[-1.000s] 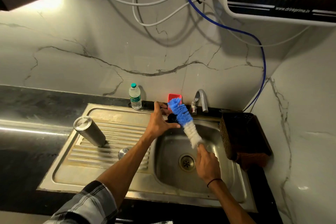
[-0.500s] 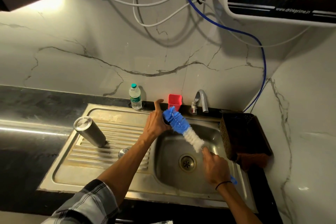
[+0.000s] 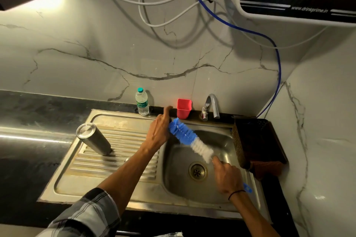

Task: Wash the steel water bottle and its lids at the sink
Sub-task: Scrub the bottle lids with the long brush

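Right hand [image 3: 228,176] gripping the handle of a blue-and-white bottle brush [image 3: 189,139] over the sink basin [image 3: 221,186], bristle tip pushed against the left hand [image 3: 159,132]. Left hand curled near the basin's back edge, thumb raised; what it holds hidden behind the fingers, cannot tell. Steel water bottle [image 3: 93,138] standing mouth-down, well apart, on the ribbed drainboard [image 3: 119,161]. Behind: plastic bottle [image 3: 142,102], red cup [image 3: 184,108], tap [image 3: 211,107]. Dark basket [image 3: 258,140] at right.
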